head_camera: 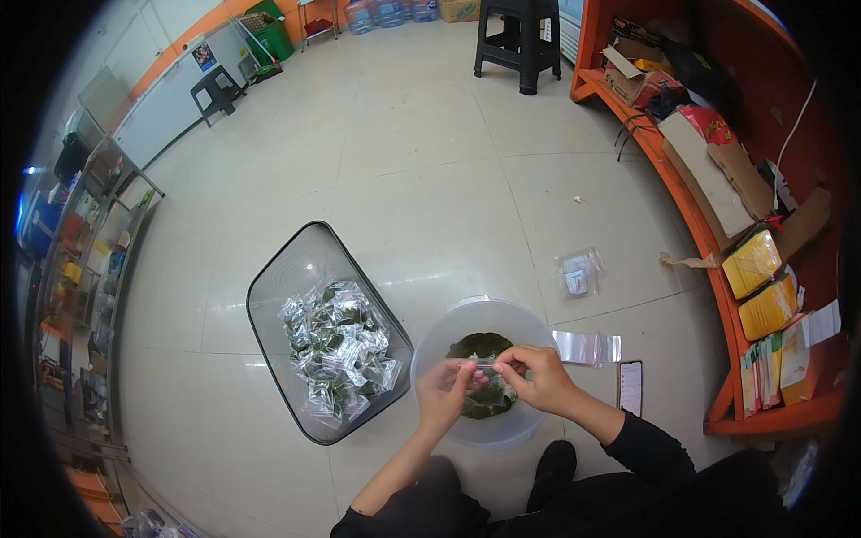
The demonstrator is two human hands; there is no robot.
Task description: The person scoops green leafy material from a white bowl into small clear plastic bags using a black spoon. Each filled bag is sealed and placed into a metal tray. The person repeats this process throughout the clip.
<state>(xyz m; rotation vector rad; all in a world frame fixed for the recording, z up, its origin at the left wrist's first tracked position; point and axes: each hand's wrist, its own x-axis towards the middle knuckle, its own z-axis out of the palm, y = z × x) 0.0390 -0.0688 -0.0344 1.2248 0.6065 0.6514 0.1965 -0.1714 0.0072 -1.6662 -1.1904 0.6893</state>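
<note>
My left hand (pixel 445 389) and my right hand (pixel 537 378) pinch the top edge of a small clear plastic bag (pixel 485 380) between them. They are above a round translucent plastic tub (pixel 437 336), which holds a dark green, loose material (pixel 479 344) with something whitish in it. How full the bag is cannot be told. Left of the tub, a black mesh basket (pixel 274 296) bears a heap of small clear bags (pixel 343 343) with green contents. Flat, clear zip bags (pixel 580 348) lie on the floor beside the tub's right side.
A smartphone (pixel 630 388) lies right of the tub, and a packet of plastic bags (pixel 578 274) lies farther off. An orange shelf (pixel 662 168) with cartons and yellow packs stands at the right. Black stools (pixel 518 44) stand ahead; a metal rack (pixel 101 202) lines the left.
</note>
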